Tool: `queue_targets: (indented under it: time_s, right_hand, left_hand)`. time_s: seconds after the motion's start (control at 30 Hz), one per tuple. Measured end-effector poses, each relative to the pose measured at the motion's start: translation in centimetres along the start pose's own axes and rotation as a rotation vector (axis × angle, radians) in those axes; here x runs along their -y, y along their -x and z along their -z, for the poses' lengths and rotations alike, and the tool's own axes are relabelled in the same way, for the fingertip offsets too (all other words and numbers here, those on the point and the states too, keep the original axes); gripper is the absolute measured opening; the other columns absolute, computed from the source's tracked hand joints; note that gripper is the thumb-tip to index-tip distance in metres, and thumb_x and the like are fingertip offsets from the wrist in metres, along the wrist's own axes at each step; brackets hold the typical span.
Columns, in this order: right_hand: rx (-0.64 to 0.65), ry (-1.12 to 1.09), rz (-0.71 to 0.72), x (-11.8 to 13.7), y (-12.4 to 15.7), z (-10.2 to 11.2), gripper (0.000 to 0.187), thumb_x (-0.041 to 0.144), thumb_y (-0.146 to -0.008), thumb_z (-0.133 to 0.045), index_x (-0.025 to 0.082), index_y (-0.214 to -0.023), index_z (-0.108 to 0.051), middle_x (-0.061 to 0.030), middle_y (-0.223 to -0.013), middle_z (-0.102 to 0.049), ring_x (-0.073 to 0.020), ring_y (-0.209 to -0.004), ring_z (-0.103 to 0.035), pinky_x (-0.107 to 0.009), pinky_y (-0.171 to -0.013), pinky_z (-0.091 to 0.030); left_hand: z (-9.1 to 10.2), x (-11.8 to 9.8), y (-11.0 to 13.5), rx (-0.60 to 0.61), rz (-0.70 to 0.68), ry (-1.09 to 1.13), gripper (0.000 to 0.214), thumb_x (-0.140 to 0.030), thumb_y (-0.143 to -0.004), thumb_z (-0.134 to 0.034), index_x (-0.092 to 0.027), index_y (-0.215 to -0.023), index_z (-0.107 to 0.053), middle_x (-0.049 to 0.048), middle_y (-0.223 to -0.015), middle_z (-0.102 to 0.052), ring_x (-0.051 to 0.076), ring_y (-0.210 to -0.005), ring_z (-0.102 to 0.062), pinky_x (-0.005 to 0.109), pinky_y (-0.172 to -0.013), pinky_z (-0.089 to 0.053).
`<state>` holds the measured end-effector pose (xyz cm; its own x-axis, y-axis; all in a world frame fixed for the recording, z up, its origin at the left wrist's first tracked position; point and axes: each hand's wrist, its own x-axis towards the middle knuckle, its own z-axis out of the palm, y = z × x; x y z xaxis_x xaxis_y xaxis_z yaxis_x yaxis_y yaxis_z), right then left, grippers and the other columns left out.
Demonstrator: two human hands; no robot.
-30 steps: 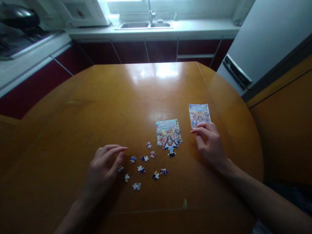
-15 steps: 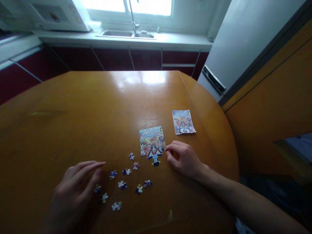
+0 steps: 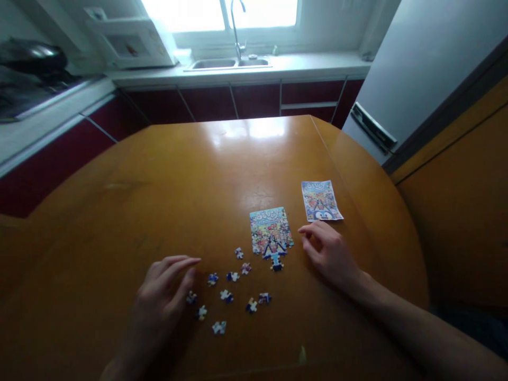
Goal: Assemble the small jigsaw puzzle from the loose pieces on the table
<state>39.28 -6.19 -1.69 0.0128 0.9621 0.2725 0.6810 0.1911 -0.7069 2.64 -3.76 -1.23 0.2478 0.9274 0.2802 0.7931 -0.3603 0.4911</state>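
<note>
A partly joined jigsaw puzzle with a colourful crowd picture lies flat on the wooden table, its lower edge uneven. Just right of it, my right hand rests with fingers loosely curled, a small gap between thumb and index fingertip, and nothing visible in it. To the left, my left hand hovers or rests low, fingers stretched out, holding nothing I can see. Beside its thumb lies a dark puzzle piece. Several loose pieces are scattered between the hands, among them a blue piece and a pale piece.
A creased picture sheet with a similar print lies beyond my right hand. The wooden table has a rounded edge. Past it are a counter with a sink, a microwave, a pan and a fridge.
The view has swung left, so everything sits farther right. My right hand has drawn off the puzzle's right edge, toward the picture sheet. My left hand keeps its place by the loose pieces.
</note>
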Motion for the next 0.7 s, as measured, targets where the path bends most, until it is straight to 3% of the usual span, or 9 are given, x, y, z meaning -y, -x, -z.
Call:
queue_targets:
  time_s: [0.13,0.5,0.7]
  right_hand:
    - [-0.006,0.021,0.030,-0.2,0.1,-0.1,0.011,0.017,-0.091,-0.056,0.019,-0.094,-0.066,-0.0067,-0.091,-0.065,-0.0210,-0.088,-0.060,-0.037,-0.080,-0.050]
    - [-0.017,0.061,0.083,-0.5,0.2,-0.3,0.010,0.022,-0.092,-0.057,0.020,-0.094,-0.067,-0.0086,-0.094,-0.066,-0.0242,-0.091,-0.060,-0.042,-0.081,-0.051]
    - [-0.012,0.073,0.113,-0.6,0.4,-0.6,0.011,0.024,-0.093,-0.058,0.020,-0.095,-0.067,-0.0084,-0.093,-0.066,-0.0244,-0.091,-0.061,-0.042,-0.081,-0.051]
  left_hand:
    - [0.3,0.2,-0.1,-0.018,0.002,-0.026,0.021,-0.039,-0.096,-0.057,-0.026,-0.105,-0.070,0.0046,-0.109,-0.065,0.024,-0.104,-0.060,0.039,-0.092,-0.049]
    - [0.7,-0.7,0.1,0.077,0.017,-0.049,0.016,-0.035,-0.095,-0.060,-0.025,-0.095,-0.074,0.0057,-0.109,-0.064,0.025,-0.107,-0.056,0.043,-0.092,-0.048]
    - [0.9,-1.0,0.3,0.052,-0.005,-0.025,0.012,-0.030,-0.094,-0.063,-0.024,-0.094,-0.073,0.0056,-0.107,-0.064,0.025,-0.105,-0.055,0.043,-0.091,-0.048]
